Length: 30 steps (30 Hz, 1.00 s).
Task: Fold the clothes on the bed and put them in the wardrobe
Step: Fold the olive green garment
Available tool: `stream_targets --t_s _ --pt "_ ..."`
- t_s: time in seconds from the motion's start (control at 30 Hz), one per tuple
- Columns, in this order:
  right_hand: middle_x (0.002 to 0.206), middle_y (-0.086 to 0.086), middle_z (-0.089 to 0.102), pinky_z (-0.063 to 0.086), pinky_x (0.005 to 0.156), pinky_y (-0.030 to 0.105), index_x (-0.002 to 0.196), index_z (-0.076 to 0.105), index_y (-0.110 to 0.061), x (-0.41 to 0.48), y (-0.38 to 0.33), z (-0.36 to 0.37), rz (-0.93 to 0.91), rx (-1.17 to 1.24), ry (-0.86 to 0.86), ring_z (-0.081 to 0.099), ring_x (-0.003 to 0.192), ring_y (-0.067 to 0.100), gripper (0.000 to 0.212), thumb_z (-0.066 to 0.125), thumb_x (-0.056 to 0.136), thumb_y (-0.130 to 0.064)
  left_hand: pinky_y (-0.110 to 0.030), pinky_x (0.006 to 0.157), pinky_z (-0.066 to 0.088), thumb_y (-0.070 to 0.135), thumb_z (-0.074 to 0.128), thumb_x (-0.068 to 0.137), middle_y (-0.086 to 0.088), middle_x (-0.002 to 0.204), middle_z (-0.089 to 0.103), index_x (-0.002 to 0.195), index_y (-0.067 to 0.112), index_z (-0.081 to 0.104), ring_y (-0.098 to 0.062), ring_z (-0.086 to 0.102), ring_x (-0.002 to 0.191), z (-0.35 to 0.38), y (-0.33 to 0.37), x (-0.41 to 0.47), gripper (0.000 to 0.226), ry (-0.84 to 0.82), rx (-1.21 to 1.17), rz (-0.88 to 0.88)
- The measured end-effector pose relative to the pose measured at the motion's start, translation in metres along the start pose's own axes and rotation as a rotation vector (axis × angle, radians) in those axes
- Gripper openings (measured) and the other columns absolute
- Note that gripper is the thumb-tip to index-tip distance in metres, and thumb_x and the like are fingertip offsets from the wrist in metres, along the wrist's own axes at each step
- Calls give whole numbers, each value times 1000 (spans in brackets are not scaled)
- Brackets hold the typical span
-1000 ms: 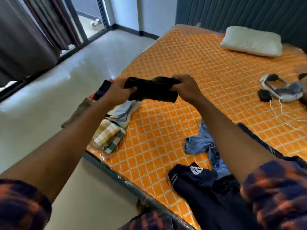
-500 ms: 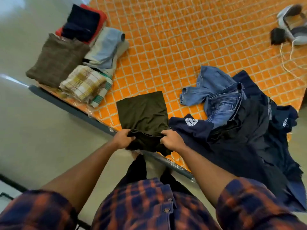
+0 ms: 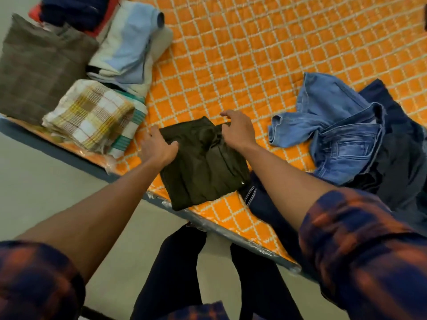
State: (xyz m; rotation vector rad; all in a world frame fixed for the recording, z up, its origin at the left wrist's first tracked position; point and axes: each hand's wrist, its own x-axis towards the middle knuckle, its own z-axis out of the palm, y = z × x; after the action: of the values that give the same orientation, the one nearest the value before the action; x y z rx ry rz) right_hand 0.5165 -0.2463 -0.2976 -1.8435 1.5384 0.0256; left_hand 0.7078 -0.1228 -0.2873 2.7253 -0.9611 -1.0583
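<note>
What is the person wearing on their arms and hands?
Checked sleeves in dark blue and orange: the left sleeve and the right sleeve are both pushed well up. The left hand and right hand wear no gloves.

Garment [image 3: 203,167] between folded stack [image 3: 87,116] and jeans [image 3: 328,116]

A folded dark olive garment [image 3: 203,167] lies near the edge of the orange quilted bed [image 3: 254,54]. The left hand [image 3: 159,146] grips its left edge, and the right hand [image 3: 235,132] pinches its far corner. Folded clothes sit to the left: a brown piece [image 3: 39,65], a yellow checked cloth [image 3: 92,114] and a light blue shirt [image 3: 131,42]. Crumpled blue jeans [image 3: 335,125] lie to the right against dark navy clothes [image 3: 404,158].
</note>
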Motion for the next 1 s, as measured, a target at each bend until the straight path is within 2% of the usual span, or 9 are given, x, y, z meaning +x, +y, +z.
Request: stream_targets --t_s 0.1,0.2,0.3,0.43,0.5,0.6,0.7,0.83,1.0 --pt "121 8 65 50 91 47 120 69 -15 -37 7 18 -373 -110 97 56 113 31 37 51 88 -16 -52 109 37 39 67 89 -15 151 33 150 16 35 -36 33 139 29 -13 -16 72 128 123 341" --pt "132 10 63 48 97 49 115 73 -16 -94 31 45 -611 -287 -12 55 124 32 46 53 74 -20 -50 111 37 48 68 83 -14 155 31 148 20 37 -35 25 146 62 -28 -49 78 -81 296 496" --pt "161 9 37 23 120 60 142 56 -24 -126 64 57 -445 -586 -236 28 151 32 72 65 71 -28 -49 118 26 61 68 79 -11 167 7 158 30 14 -33 4 154 91 -47 -75 101 -262 459 434" --pt "171 1 3 7 121 64 162 11 -31 -118 88 52 -214 -730 -307 -2 157 31 96 65 83 -27 -56 121 18 52 65 87 -14 167 -8 160 32 -3 -41 -6 153 109 -64 -76 102 -228 570 467" --pt "171 3 0 9 122 62 163 4 -29 -111 89 53 -237 -772 -319 -4 156 32 99 66 85 -28 -56 118 23 45 62 91 -16 167 -3 160 30 -2 -44 0 152 110 -61 -72 95 -192 645 472" --pt "168 4 14 25 116 58 161 14 -28 -108 92 56 -264 -783 -296 11 154 33 88 65 89 -27 -52 112 34 27 55 97 -16 166 6 159 30 5 -44 12 151 106 -53 -69 79 -203 705 472" --pt "142 1 51 37 97 50 141 51 -27 -102 86 47 -295 -765 -201 46 128 31 53 60 89 -27 -47 102 46 14 51 97 -13 160 30 155 31 33 -40 42 137 90 -48 -54 62 -237 555 504" --pt "110 -1 62 43 79 40 115 67 -27 -87 67 26 -313 -683 -247 56 102 29 28 56 90 -27 -34 75 49 11 57 89 -2 111 70 123 35 68 -27 65 98 48 -37 -38 44 -360 379 501" --pt "86 -2 61 42 65 32 102 72 -29 -52 27 -22 -298 -573 -293 58 83 25 22 59 85 -24 -32 55 43 -4 47 79 -6 69 65 71 24 63 -26 63 68 -3 -19 -33 34 -495 23 388"
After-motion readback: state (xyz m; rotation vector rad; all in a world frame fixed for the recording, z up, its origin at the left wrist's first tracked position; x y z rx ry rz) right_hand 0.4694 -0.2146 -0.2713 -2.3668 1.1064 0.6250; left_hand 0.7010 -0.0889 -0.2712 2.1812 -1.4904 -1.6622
